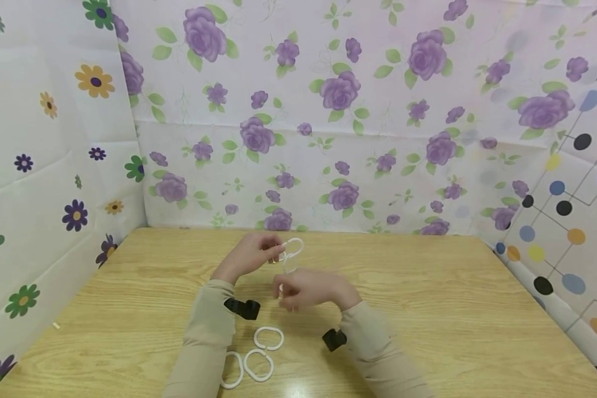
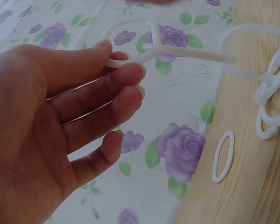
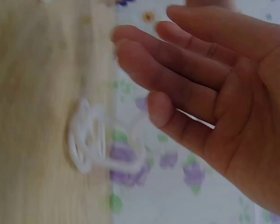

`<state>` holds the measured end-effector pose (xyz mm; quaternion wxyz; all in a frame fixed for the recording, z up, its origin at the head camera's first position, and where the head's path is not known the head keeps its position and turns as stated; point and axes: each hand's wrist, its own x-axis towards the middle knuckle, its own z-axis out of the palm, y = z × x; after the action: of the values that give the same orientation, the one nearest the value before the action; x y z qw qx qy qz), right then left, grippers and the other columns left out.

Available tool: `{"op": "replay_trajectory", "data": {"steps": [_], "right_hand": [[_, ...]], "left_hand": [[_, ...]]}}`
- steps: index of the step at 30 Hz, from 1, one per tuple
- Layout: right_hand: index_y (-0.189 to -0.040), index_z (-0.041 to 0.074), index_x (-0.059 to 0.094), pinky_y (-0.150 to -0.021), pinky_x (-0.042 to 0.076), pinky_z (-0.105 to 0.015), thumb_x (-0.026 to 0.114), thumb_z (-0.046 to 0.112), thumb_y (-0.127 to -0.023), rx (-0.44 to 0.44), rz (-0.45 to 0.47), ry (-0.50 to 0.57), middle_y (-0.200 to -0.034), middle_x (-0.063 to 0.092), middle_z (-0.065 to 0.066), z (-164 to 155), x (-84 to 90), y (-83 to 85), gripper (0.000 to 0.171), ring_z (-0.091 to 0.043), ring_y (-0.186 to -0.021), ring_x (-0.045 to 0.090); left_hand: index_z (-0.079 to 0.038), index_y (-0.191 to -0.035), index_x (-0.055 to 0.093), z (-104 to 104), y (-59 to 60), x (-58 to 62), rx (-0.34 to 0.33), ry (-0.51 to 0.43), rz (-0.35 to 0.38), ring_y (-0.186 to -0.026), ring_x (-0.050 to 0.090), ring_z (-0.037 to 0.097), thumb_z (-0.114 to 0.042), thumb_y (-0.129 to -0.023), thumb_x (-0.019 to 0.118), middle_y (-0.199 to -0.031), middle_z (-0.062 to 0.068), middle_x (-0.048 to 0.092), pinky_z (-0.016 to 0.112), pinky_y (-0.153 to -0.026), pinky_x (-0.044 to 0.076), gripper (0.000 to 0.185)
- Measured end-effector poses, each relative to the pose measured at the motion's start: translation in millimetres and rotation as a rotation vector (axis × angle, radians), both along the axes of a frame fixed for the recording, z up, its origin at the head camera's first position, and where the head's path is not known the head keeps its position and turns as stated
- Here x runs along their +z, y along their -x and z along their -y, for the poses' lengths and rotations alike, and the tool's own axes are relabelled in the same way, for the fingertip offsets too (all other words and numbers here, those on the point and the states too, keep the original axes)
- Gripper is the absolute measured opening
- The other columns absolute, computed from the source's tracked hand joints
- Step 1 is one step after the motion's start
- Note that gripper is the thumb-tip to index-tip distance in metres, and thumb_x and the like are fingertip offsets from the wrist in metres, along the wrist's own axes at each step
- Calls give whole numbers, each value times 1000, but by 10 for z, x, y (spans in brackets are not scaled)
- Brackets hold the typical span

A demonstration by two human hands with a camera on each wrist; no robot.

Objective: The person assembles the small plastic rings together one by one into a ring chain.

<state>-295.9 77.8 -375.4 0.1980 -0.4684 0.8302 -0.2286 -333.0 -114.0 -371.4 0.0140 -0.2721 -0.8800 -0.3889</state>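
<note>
My left hand (image 1: 251,254) pinches a white plastic chain link (image 2: 156,41) between thumb and fingertips. A second link (image 2: 191,52) is hooked through it and leads to more joined links (image 2: 263,91) lying on the wooden table. In the head view, part of this chain is hidden behind my right hand (image 1: 310,287). That hand hovers in front of the chain with loosely bent fingers and nothing between them. The right wrist view, blurred, puts the bunched links (image 3: 86,140) to the left of those fingers.
Three loose white links, one of them nearest the hands (image 1: 268,328), lie on the table (image 1: 428,309) between my forearms. A small pale piece (image 1: 56,326) is near the left edge. Flowered cloth (image 1: 303,166) hangs behind the table.
</note>
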Motion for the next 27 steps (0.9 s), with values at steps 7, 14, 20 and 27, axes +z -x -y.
{"op": "replay_trajectory", "data": {"steps": [7, 14, 20, 27], "right_hand": [[-145, 4, 36, -55, 39, -14, 67, 19, -91, 63, 52, -209, -66, 58, 4, 299, -171, -151, 64, -5, -54, 51], [-136, 17, 49, -55, 30, -14, 70, 18, -89, 81, -42, -276, -56, 39, 10, 360, -267, -158, 51, 0, -50, 34], [-114, 17, 59, -63, 39, -13, 69, 13, -89, 61, -72, -284, -71, 57, 8, 371, -288, -150, 28, 0, -62, 48], [-86, 11, 62, -63, 38, -12, 70, 11, -87, 95, -98, -288, -74, 53, 9, 379, -287, -140, 9, 0, -65, 45]], "left_hand": [[-12, -92, 66, -8, 5, -4, 0, 17, -6, -70, 62, 17, -22, -98, 58, -76, 3, 66, 29, -62, 47, 14], [-12, -90, 66, -13, -3, -5, -10, 17, -11, -69, 60, 15, -23, -98, 58, -75, 3, 66, 28, -62, 46, 16], [-9, -91, 66, -10, -9, 3, -10, 18, -7, -71, 62, 17, -18, -97, 59, -78, 5, 68, 29, -64, 47, 13], [-7, -96, 66, -6, -13, -9, 13, 21, 15, -74, 65, 23, -15, -95, 62, -83, 6, 69, 29, -65, 48, 9]]}}
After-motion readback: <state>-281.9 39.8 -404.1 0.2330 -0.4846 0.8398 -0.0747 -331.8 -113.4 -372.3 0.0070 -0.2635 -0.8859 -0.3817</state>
